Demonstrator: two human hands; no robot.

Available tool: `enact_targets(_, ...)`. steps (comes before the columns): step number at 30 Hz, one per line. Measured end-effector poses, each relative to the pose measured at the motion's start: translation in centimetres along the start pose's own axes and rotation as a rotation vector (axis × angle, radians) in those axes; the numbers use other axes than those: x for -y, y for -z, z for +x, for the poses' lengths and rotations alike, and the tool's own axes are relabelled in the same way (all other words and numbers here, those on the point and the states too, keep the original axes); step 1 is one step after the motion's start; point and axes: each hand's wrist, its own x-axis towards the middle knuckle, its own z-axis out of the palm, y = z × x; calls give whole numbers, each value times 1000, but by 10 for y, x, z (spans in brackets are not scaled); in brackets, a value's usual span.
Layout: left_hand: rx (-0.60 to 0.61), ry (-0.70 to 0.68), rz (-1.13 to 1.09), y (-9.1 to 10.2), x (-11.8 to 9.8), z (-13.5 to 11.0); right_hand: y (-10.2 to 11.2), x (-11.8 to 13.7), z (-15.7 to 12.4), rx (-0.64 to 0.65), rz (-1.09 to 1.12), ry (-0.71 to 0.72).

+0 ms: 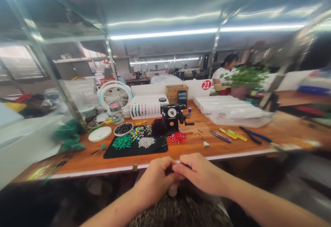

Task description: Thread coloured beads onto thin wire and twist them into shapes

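My left hand (155,178) and my right hand (200,173) meet just in front of the wooden table's (232,144) near edge, above my lap. Both have their fingers curled in a pinch, fingertips touching. A small dark thing shows between them; I cannot make out what it is. Beyond the hands lies a black mat (134,147) with piles of green beads (122,141), white beads (146,141) and mixed coloured beads (141,132). A pile of red beads (177,137) lies beside a small black dial device (172,115).
Pliers and cutters (252,134) and yellow tools (232,134) lie on the right. A bowl of dark beads (123,128), a white lid (99,134), a fan (115,96), a white rack (144,109) and a cardboard box (176,92) stand behind. Another person (226,70) sits far back.
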Motion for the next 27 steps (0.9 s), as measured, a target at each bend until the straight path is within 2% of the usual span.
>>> enact_targets(6, 57, 184, -196, 17, 3, 7, 29, -9, 2, 127, 115, -75)
enact_targets(8, 102, 192, -279, 21, 6, 9, 30, -17, 3, 76, 267, -66)
enact_targets(11, 171, 176, -388, 22, 12, 11, 17, -29, 7, -85, 680, -46)
enact_targets(13, 192, 178, -438, 20, 15, 12, 5, -35, 11, -146, 948, -45)
enact_targets(15, 206, 181, -474, 18, 18, 13, -3, -38, 15, -170, 1037, -35)
enact_targets(17, 210, 186, -502, 17, 19, 16, -7, -40, 19, -187, 833, 23)
enact_targets(20, 182, 197, -519, 17, 24, 22, -10, -44, 29, -222, 245, 178)
enact_targets(21, 169, 200, -520, 16, 26, 25, -11, -47, 33, -213, 109, 215)
enact_targets(23, 147, 200, -517, 15, 32, 30, -15, -55, 42, -160, 42, 223)
enact_targets(27, 105, 190, -510, 10, 41, 34, -25, -76, 55, -72, 251, 108)
